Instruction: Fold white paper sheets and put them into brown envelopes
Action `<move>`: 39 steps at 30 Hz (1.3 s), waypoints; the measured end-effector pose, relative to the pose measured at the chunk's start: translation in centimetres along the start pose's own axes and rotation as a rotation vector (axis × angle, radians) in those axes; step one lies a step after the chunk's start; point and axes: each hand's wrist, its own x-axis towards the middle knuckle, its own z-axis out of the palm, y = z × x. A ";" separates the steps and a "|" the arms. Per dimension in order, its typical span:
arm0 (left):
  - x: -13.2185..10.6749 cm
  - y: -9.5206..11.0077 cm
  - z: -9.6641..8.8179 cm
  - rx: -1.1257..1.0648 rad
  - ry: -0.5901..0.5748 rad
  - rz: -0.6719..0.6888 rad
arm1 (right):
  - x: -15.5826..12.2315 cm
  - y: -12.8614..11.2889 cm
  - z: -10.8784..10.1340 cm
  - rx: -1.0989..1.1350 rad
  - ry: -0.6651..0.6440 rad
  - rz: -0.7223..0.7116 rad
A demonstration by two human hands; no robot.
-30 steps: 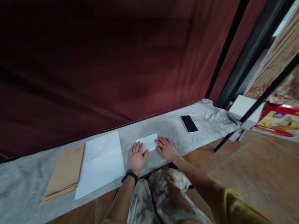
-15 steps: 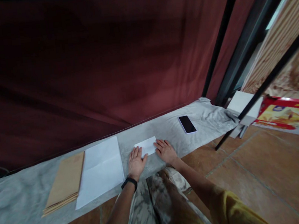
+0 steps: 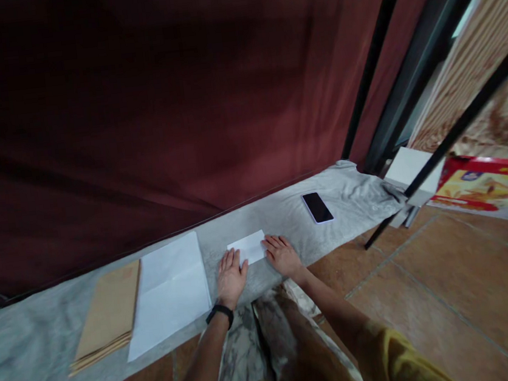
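Note:
A small folded piece of white paper (image 3: 248,248) lies flat on the grey cloth (image 3: 264,281) in front of me. My left hand (image 3: 231,277) rests with its fingers stretched over the paper's left end. On the right end lie the fingertips of my right hand (image 3: 283,255), also extended and flat. Neither hand grips the paper; its middle shows between them. To the left of my left hand are larger white sheets of paper (image 3: 169,292) with a crease across them. Beside those sheets is a stack of brown envelopes (image 3: 110,314).
A phone (image 3: 317,208) with a dark screen lies on the cloth to the right. Black metal bars (image 3: 371,67) rise beyond it. A white box (image 3: 414,169) and a red and yellow carton (image 3: 492,188) stand at the right. Dark red fabric (image 3: 181,113) hangs behind.
The view has shifted slightly. Both hands stay flat on the ends of the folded paper, with no clear movement.

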 end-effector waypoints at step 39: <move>-6.5 2.6 0.0 0.048 -0.004 -0.042 | -0.5 -3.5 1.9 -0.148 0.055 0.121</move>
